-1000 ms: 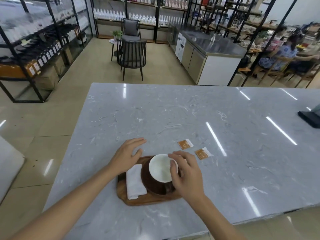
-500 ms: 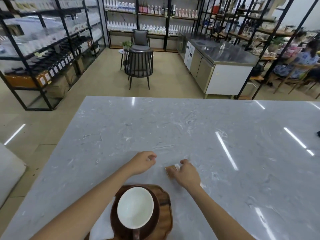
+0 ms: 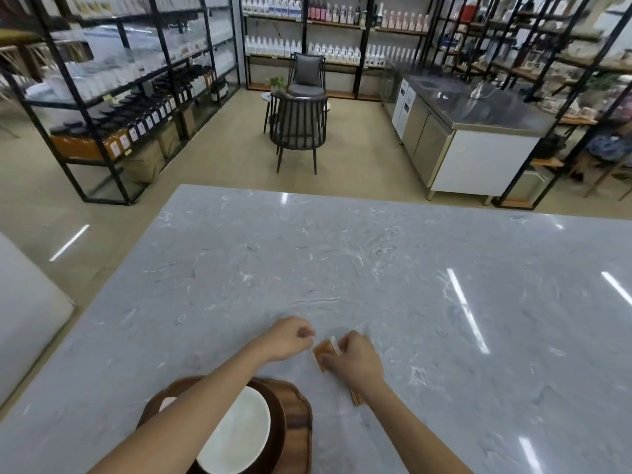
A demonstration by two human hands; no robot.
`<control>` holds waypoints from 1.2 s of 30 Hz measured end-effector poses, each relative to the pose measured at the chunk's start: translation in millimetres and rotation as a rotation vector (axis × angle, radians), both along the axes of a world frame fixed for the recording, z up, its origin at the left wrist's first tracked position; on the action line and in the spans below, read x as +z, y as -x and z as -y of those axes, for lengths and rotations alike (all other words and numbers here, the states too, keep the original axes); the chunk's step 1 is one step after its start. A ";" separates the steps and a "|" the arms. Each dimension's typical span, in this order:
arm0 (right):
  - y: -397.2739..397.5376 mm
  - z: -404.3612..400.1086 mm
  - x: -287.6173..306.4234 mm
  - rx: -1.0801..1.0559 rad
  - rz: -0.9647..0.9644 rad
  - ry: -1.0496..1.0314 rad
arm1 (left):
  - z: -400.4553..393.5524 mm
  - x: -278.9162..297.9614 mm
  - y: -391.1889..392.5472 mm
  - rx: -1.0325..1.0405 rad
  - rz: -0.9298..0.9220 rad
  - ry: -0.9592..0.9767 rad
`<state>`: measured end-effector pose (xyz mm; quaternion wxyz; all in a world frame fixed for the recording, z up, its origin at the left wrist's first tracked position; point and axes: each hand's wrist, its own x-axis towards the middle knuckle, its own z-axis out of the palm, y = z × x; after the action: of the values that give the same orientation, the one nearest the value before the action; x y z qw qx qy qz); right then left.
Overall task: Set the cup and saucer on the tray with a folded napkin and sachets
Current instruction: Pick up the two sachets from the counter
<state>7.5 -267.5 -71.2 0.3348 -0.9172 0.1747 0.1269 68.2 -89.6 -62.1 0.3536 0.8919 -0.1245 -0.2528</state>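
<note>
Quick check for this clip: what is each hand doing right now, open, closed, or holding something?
Left hand: loosely curled above the counter, nothing visible in it.
Right hand: fingers closed on an orange sachet at the counter surface.

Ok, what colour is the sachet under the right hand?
Orange-brown with a white strip at one end, on the sachet in the head view.
</note>
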 end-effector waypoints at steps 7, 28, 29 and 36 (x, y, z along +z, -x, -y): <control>12.3 0.7 1.0 0.050 0.119 -0.295 | 7.8 15.3 10.5 -0.041 -0.019 -0.002; 58.8 83.8 -4.7 -0.104 0.121 -0.171 | 3.9 45.2 88.6 0.445 0.081 0.511; 59.6 82.8 -6.4 -0.073 0.100 -0.117 | 6.5 44.0 91.0 0.452 0.081 0.522; 56.8 62.4 -11.3 0.043 0.005 0.066 | 14.3 32.7 114.8 0.502 0.057 0.580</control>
<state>-49.3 -329.9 -82.5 0.3021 -0.9316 0.1580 0.1258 -46.5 -103.9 -29.4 0.6386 0.7642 0.0215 -0.0880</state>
